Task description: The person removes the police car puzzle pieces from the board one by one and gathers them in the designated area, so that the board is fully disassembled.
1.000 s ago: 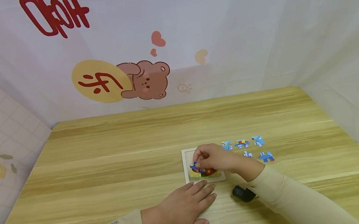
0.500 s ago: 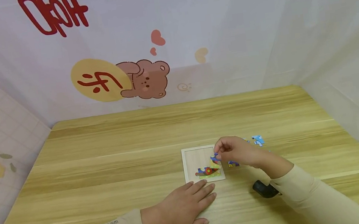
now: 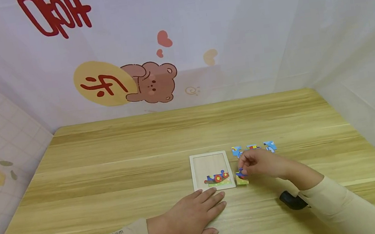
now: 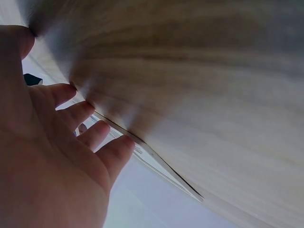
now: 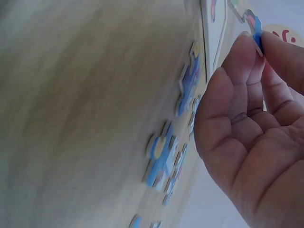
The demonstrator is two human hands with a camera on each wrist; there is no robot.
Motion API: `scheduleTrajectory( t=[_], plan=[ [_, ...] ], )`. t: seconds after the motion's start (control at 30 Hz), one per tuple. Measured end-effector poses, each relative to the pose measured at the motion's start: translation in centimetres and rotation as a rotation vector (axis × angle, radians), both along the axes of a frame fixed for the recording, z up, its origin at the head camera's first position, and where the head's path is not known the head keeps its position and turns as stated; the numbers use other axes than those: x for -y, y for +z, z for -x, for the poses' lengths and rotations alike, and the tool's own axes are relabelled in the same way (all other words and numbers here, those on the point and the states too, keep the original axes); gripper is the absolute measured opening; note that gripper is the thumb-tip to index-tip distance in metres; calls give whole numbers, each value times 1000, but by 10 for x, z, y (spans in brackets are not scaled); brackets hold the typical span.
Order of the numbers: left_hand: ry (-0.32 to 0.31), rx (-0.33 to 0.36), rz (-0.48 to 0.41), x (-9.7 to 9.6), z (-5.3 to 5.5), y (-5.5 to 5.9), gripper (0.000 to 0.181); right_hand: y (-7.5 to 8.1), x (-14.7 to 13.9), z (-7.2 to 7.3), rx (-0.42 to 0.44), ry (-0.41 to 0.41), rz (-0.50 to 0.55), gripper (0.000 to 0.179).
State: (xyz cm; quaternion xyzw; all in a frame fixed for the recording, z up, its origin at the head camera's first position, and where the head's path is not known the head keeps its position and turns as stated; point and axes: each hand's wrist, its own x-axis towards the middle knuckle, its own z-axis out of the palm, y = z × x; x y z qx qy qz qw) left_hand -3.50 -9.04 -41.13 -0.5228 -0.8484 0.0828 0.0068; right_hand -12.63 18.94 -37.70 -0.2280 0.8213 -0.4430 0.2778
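My right hand [image 3: 263,165] pinches a jigsaw piece [image 3: 242,179] between thumb and fingertips, just outside the right edge of the puzzle tray [image 3: 230,166]. Blue and red at its top, the piece is yellow-green along the bottom; the right wrist view shows its blue edge [image 5: 257,35] between the fingertips. Inside the tray, joined pieces [image 3: 218,179] with red wheels fill the lower right part, while bare wood shows above and to their left. My left hand [image 3: 195,218] lies palm down on the table, fingers spread, fingertips at the tray's near edge.
Several loose blue pieces [image 3: 269,146] lie right of the tray, some hidden behind the right hand; the right wrist view shows more of them [image 5: 161,159]. A black object [image 3: 292,200] sits at the right wrist. A printed curtain [image 3: 252,45] stands behind the table [image 3: 113,150].
My right hand has moved right, from over the tray's left part to beyond its right edge, carrying a pinched piece. The left hand has stayed in place.
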Motion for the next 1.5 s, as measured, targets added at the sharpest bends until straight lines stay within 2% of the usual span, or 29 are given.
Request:
scheduleTrajectory(
  t=[0.37, 0.77, 0.97, 1.2, 1.5],
  plan=[
    [-6, -2, 11, 0, 1, 0, 61, -3, -8, -9, -41, -15, -76, 6],
    [-3, 26, 13, 0, 1, 1, 61, -10, -11, -14, 1, -25, -52, 5],
    [2, 42, 7, 0, 1, 1, 61, -12, -9, -15, 10, -62, -79, 5],
    [5, 53, 15, 0, 1, 2, 61, -12, -5, -17, -31, -99, -153, 8],
    [2, 30, 11, 0, 0, 2, 61, -10, 0, -21, -91, -90, -206, 7]
  ],
)
